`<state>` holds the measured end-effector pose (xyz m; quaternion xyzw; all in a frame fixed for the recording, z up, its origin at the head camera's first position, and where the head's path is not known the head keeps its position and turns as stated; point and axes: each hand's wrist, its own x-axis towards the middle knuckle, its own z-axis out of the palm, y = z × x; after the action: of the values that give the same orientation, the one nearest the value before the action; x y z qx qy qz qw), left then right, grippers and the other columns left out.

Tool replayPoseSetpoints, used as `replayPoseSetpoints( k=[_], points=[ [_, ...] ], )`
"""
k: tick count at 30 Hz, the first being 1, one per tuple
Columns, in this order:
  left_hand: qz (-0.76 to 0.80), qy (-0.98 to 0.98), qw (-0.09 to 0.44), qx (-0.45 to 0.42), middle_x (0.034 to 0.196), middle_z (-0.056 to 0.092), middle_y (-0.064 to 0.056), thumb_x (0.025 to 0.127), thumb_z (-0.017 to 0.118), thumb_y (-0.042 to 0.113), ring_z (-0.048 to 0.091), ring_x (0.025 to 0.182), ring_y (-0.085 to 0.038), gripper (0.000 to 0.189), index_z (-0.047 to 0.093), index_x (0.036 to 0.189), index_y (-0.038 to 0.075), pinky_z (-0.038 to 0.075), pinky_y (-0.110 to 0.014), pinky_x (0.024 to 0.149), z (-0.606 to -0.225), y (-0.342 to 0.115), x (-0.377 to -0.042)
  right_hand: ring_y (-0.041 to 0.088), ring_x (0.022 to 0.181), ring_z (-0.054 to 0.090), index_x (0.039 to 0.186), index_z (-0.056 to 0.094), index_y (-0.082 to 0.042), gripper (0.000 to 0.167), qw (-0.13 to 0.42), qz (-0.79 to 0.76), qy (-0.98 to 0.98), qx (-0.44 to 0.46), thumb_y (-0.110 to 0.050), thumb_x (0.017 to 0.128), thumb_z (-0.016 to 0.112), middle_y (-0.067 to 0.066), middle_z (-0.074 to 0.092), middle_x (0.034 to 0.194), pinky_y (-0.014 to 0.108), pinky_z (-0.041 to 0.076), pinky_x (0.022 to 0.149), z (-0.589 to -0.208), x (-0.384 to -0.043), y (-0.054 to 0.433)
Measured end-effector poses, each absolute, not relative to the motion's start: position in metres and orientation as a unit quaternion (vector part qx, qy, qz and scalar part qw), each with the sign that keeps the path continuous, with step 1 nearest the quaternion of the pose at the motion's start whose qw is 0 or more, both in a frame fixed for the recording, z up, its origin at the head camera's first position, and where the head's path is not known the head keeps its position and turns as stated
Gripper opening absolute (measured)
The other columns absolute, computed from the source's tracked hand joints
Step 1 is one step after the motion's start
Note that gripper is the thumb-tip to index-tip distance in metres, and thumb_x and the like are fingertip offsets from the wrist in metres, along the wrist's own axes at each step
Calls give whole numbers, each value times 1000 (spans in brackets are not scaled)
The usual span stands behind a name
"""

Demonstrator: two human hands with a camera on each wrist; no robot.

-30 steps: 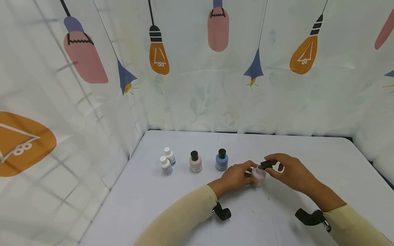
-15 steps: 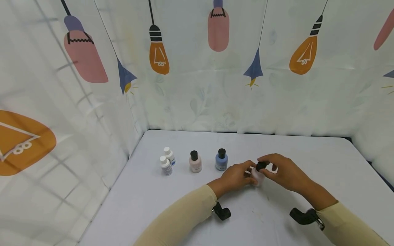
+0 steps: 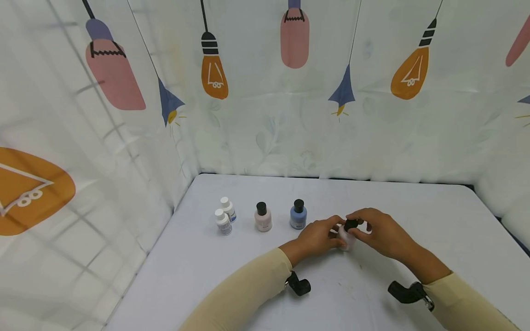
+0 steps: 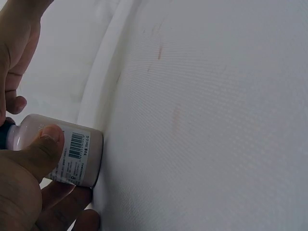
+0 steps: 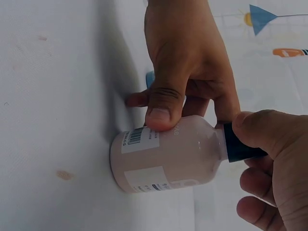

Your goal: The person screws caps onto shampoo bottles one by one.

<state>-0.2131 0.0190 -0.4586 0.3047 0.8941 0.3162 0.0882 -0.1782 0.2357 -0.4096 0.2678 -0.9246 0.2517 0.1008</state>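
A pale pink nail polish bottle (image 5: pixel 192 149) stands upright on the white table, a barcode label on its side. My left hand (image 3: pixel 318 236) grips its body between thumb and fingers. The black cap (image 5: pixel 239 143) sits on the bottle's neck, and my right hand (image 3: pixel 383 232) pinches it between thumb and fingers. In the left wrist view the bottle (image 4: pixel 79 151) shows with the left thumb across its label. A blue bottle with a black cap (image 3: pixel 298 216) stands just left of my left hand.
Farther left stands another pale pink bottle with a black cap (image 3: pixel 262 218). Two small white-capped bottles, a front one (image 3: pixel 223 223) and a rear one (image 3: pixel 227 209), stand beyond it. Faint smudges (image 5: pixel 65 174) mark the table. A patterned curtain (image 3: pixel 265 119) hangs behind.
My right hand has moved left and brought the black cap, tilted at the bottle's mouth one second ago, onto the neck. My left hand has stayed on the bottle.
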Motion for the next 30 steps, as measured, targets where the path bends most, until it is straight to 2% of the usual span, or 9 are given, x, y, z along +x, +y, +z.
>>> replayPoseSetpoints(
  k=[7, 11, 14, 17, 19, 21, 25, 30],
  points=[
    [320, 895, 83, 300, 127, 69, 8, 91, 77, 44, 64, 111, -2, 56, 55, 139, 30, 50, -23, 88, -458, 20, -213, 21, 79, 55, 113, 73, -11, 35, 73, 259, -940, 212, -26, 85, 86, 0, 65, 97, 30, 47, 60, -408, -181, 232],
    [319, 896, 86, 297, 127, 69, 8, 91, 78, 43, 64, 111, -3, 56, 54, 140, 30, 50, -23, 89, -457, 20, -213, 23, 84, 59, 123, 70, -10, 47, 69, 251, -941, 217, -36, 87, 84, 5, 66, 107, 34, 50, 65, -410, -181, 234],
    [314, 898, 87, 296, 127, 69, 8, 91, 78, 43, 64, 111, -4, 56, 54, 141, 30, 50, -23, 89, -458, 20, -213, 21, 90, 61, 134, 64, -11, 51, 90, 251, -930, 253, -30, 91, 81, 6, 65, 123, 33, 52, 67, -413, -179, 239],
    [311, 899, 87, 296, 127, 69, 7, 91, 78, 42, 64, 111, -4, 56, 54, 141, 29, 50, -22, 89, -459, 20, -212, 18, 95, 61, 137, 62, -13, 48, 124, 250, -909, 310, -13, 92, 79, 3, 64, 130, 32, 55, 69, -416, -178, 244],
    [310, 900, 85, 295, 127, 69, 7, 91, 78, 42, 65, 111, -4, 56, 54, 140, 29, 50, -22, 89, -459, 20, -212, 16, 97, 61, 134, 64, -14, 47, 146, 247, -896, 340, -4, 90, 77, 1, 65, 127, 32, 56, 70, -416, -178, 246],
    [309, 900, 84, 295, 127, 69, 8, 91, 78, 42, 65, 111, -4, 56, 54, 140, 29, 50, -23, 89, -459, 20, -212, 15, 96, 61, 130, 67, -14, 43, 157, 245, -892, 347, -3, 89, 78, -1, 67, 122, 32, 56, 71, -416, -178, 246],
    [307, 900, 85, 297, 128, 69, 8, 91, 77, 43, 64, 112, -4, 56, 53, 140, 29, 50, -23, 89, -459, 20, -212, 14, 86, 60, 123, 71, -15, 34, 146, 244, -907, 311, -13, 90, 81, -2, 68, 112, 29, 53, 67, -416, -178, 245],
    [313, 897, 83, 302, 128, 68, 10, 91, 76, 45, 63, 113, -2, 56, 53, 140, 30, 50, -22, 89, -461, 20, -213, 14, 80, 55, 118, 72, -14, 32, 119, 241, -929, 255, -24, 89, 83, 0, 66, 105, 29, 50, 64, -416, -177, 242]
  ],
)
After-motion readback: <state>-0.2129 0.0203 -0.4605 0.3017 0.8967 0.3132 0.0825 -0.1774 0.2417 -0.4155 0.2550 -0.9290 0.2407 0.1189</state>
